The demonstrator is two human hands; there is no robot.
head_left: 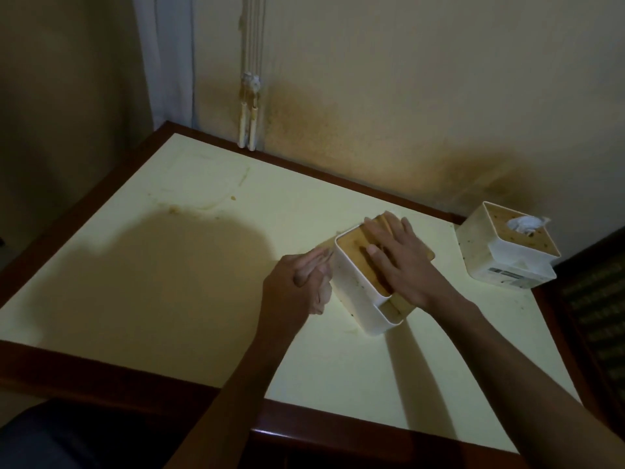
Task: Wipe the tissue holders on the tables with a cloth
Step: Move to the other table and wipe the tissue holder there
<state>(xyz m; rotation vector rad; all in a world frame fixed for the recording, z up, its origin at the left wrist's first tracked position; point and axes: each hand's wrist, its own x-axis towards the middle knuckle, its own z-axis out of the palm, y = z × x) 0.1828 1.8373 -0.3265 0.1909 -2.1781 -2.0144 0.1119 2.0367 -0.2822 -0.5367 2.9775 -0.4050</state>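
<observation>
Table: a pale yellow square table top (203, 265) with a dark red-brown wooden rim, pushed against a stained cream wall (406, 96).
Near holder: a white plastic square tissue holder (358, 299) with a tan wooden lid stands right of the table's middle, turned cornerwise to the viewer; no tissue shows at its top.
Far holder: a second white plastic tissue holder (487, 258), speckled with dirt, sits at the table's far right corner, white tissue poking from its wooden lid; well apart from both hands.
Right hand: the right hand (395, 258) lies flat on the near holder's lid, fingers straight and spread, pressing down; it grips nothing.
Left hand: the left hand (301, 282) sits against the holder's left wall, fingers loosely curled; the dim light hides whether they pinch anything.
Cloth: none can be made out anywhere in view.
Step in hand: apparently steadying the near holder, with the wiping either paused or not yet begun.
Next move: likely needs a cloth in the left hand, then strokes along the white walls and rim while the right keeps the holder from sliding.
Other: pale cords (250, 96) hang down the wall.
</observation>
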